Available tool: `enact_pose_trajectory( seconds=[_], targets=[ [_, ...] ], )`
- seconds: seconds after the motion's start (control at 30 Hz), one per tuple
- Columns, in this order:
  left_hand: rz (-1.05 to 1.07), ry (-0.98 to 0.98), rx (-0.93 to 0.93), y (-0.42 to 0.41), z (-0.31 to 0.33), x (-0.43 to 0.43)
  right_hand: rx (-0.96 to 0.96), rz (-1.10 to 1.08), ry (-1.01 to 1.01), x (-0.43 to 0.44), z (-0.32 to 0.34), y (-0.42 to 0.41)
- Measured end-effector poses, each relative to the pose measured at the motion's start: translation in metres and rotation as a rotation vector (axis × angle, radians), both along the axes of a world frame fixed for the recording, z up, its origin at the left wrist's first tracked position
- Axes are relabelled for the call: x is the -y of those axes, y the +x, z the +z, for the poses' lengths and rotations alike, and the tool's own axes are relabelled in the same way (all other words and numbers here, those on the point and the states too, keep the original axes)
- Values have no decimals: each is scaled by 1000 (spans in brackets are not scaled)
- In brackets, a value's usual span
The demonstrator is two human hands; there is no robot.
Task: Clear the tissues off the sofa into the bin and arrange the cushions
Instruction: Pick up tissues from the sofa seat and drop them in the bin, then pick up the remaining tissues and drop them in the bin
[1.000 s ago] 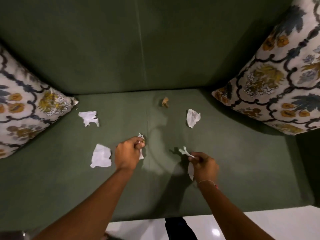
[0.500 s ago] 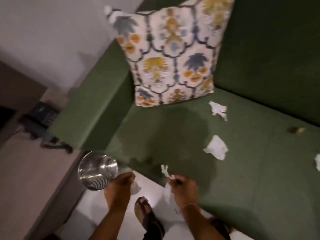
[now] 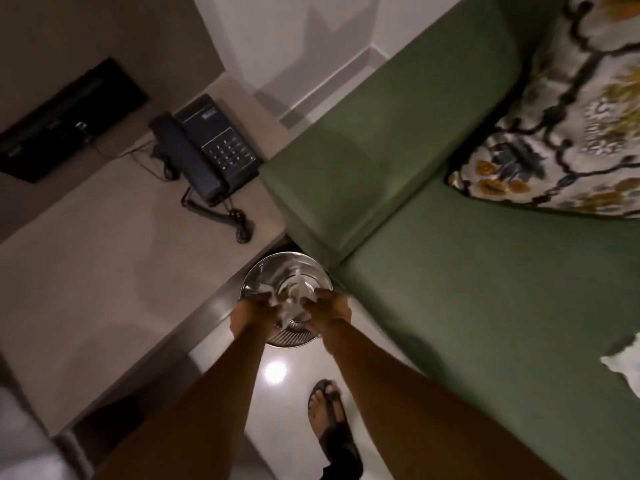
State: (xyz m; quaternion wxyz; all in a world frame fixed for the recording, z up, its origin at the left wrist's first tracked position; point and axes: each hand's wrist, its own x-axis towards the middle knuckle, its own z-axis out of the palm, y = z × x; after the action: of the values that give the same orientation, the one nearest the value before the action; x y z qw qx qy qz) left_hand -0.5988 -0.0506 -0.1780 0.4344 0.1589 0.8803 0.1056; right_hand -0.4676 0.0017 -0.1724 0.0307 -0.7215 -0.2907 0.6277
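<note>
Standing on the floor (image 3: 277, 372) in the gap between desk (image 3: 104, 271) corner and sofa (image 3: 485, 289) front corner: bin (image 3: 256, 275). Lying at the desk's far edge beside the sofa arm: telephone (image 3: 207, 150). Leaning in the sofa's back corner: cushion (image 3: 571, 133). Lying near the seat's front edge: tissue (image 3: 623, 365).

Shiny metal bin (image 3: 258, 275); matt cloth sofa (image 3: 485, 289).

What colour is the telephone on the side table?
The telephone is black, with pale key markings; the head view, the only one, shows it.
</note>
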Motion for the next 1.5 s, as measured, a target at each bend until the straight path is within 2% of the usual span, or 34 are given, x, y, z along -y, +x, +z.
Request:
enact_pose_trajectory(
  seconds=[0.07,0.2,0.43,0.57,0.73,0.87,1.07,1.23,1.33,1.43,1.5],
  targets=[
    [1,23,-36,-4,2,0,-29,47,-4,-1,-11,-2],
    [-164,66,-198,-3,24,4,-6,113,30,-2,-5,7],
    [-466,108,-297,40,109,-1,-4,161,160,9,71,67],
    [-708,161,-281,101,162,-21,6,92,191,11,120,152],
    [-931,244,-256,217,191,-50,222,115,243,10,164,292],
    [-965,325,-143,337,189,-67,304,67,307,17,179,413],
    [-1106,378,-160,490,162,-93,540,16,369,29,173,607],
    [-1338,281,-269,532,118,-106,856,-56,364,47,139,737],
    [-1437,287,-369,536,106,-100,841,-27,248,57,117,781],
    [-1444,377,-398,538,103,-93,852,89,263,67,97,800],
    [-1454,343,-403,540,107,-95,800,-16,310,67,91,806]
  ],
)
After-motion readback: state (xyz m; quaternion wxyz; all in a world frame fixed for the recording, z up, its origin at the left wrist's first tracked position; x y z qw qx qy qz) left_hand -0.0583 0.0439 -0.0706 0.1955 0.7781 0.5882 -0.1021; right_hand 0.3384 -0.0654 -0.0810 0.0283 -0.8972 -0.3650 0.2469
